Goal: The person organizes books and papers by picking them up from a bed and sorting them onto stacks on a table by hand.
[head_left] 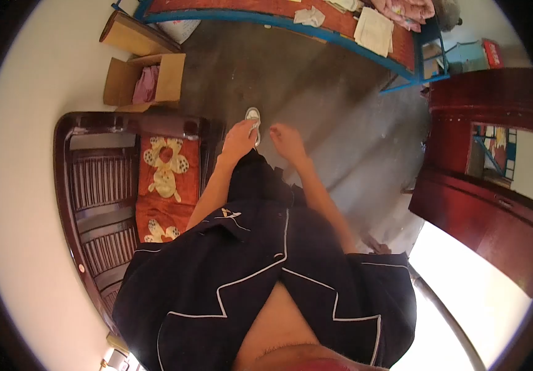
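My left hand [240,139] hangs in front of my body, its fingers loosely curled with nothing visible in them. A light-coloured shoe [253,115] shows on the floor just past its fingertips. My right hand [287,142] is held a little to the right, apart from the left, with the fingers bent inward and no object seen in it. Below both hands are my dark trousers [251,182] and dark shirt [248,266] with white piping.
A dark wooden bench [102,179] with an orange patterned cushion [170,213] stands at left. Beyond it is an open cardboard box [170,80] holding pink cloth. A blue-framed bed [266,26] with folded cloths [375,31] lies ahead. At right stands a red cabinet [452,142] with a mirror.
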A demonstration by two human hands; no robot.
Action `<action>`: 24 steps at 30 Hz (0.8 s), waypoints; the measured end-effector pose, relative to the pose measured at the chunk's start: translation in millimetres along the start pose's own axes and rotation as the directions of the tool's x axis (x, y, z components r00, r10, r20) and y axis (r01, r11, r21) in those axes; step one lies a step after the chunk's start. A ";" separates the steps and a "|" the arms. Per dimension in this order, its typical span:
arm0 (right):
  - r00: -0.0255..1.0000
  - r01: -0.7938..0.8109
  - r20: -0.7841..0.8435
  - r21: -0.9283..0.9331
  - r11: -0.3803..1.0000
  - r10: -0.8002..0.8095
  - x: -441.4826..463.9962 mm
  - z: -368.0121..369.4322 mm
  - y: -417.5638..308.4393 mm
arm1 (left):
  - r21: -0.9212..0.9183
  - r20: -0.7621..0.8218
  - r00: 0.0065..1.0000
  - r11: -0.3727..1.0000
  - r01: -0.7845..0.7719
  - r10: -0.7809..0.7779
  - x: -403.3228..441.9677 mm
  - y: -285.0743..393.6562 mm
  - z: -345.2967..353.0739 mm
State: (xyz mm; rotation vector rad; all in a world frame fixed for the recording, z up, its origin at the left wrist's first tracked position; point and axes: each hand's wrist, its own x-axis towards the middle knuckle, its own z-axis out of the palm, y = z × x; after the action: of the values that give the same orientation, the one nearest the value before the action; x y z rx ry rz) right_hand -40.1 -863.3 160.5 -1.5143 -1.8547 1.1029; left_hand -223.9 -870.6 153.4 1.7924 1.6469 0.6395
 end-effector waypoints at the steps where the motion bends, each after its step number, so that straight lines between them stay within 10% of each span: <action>1: 1.000 0.015 0.016 -0.019 1.000 -0.015 20.2 -3.0 1.8 | 0.001 0.011 1.000 1.000 0.006 -0.006 20.9 -1.6 -6.4; 24: 0.994 -0.105 0.040 -0.021 0.994 0.106 383.5 -117.5 39.9 | 0.107 0.201 0.978 0.994 0.031 -0.052 420.7 -13.8 -41.9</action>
State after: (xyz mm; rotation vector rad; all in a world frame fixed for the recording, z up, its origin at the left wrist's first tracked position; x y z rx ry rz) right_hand -23.3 -460.7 149.5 -1.6282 -1.8354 1.1754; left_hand -218.0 -447.6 149.4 1.8247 1.5980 0.3450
